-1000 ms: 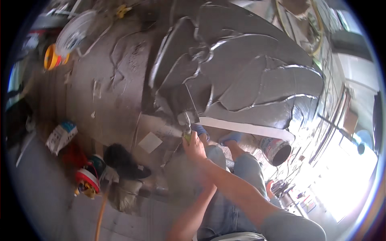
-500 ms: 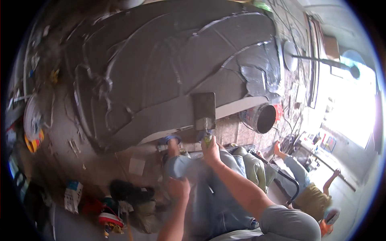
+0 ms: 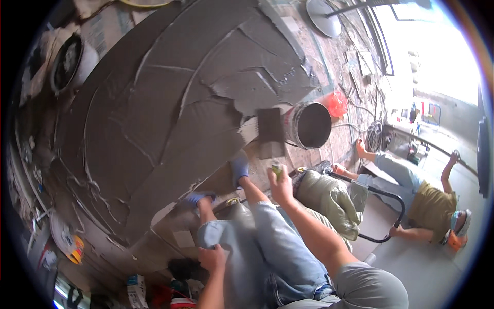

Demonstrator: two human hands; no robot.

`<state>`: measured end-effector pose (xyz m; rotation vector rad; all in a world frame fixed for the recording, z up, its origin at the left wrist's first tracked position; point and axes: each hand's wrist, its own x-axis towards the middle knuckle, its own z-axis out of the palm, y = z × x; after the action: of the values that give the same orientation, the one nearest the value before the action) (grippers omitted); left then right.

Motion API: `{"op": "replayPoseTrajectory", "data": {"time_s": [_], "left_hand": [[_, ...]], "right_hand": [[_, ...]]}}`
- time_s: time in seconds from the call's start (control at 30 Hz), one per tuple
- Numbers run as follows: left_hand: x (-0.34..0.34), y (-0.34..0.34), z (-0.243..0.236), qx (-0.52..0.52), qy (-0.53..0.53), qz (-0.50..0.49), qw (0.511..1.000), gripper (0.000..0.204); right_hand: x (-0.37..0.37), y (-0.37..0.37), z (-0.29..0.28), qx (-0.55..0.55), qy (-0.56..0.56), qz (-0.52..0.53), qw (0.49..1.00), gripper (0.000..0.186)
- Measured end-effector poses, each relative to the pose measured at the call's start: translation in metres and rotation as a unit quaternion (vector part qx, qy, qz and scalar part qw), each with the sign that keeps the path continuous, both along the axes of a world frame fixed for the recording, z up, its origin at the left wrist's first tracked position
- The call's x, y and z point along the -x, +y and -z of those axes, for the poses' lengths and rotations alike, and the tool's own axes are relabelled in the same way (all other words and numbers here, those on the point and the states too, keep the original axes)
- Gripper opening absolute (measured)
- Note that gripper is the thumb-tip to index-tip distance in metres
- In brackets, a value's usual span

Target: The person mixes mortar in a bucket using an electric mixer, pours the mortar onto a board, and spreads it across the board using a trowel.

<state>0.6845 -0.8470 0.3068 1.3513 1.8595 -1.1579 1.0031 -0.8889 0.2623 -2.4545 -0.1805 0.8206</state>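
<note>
My right hand is closed round the greenish handle of a flat rectangular trowel. The blade, smeared by motion, is beside a grey-coated bucket, its right side overlapping the bucket's wall in view; whether they touch I cannot tell. Left of the blade spreads a broad layer of wet grey mortar, marked with curved ridges, its near edge showing a pale strip. By my left knee, my left hand hangs with its fingers curled in and nothing visible in them.
My blue-slippered feet stand at the mortar's near edge. A red plastic bag lies past the bucket. At right, another person grips a long pole, near a black curved tube frame. Another bucket is at far left.
My view has swung to the right. The trowel has left the mortar's near edge and is now beside the bucket. My left hand has stayed near my left knee.
</note>
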Motion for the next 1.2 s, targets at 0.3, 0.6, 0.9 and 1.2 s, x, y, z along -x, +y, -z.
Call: {"op": "replayPoseTrajectory", "data": {"time_s": [0.3,0.6,0.9,1.2], "left_hand": [[-0.029,-0.01,0.006,-0.002,0.039,0.053,0.998,0.068],[-0.026,-0.021,0.019,-0.01,0.056,0.054,0.997,0.068],[-0.026,-0.027,0.026,-0.015,0.078,0.058,0.995,0.067],[-0.035,-0.028,0.023,0.01,0.105,0.032,0.994,0.074]], "right_hand": [[-0.075,0.011,0.042,-0.069,-0.004,0.014,0.998,0.037],[-0.103,-0.079,0.027,0.016,-0.023,0.063,0.998,0.036],[-0.157,0.002,0.038,0.003,-0.044,-0.048,0.998,0.037],[-0.247,-0.077,0.031,0.063,-0.131,0.099,0.984,0.047]]}}
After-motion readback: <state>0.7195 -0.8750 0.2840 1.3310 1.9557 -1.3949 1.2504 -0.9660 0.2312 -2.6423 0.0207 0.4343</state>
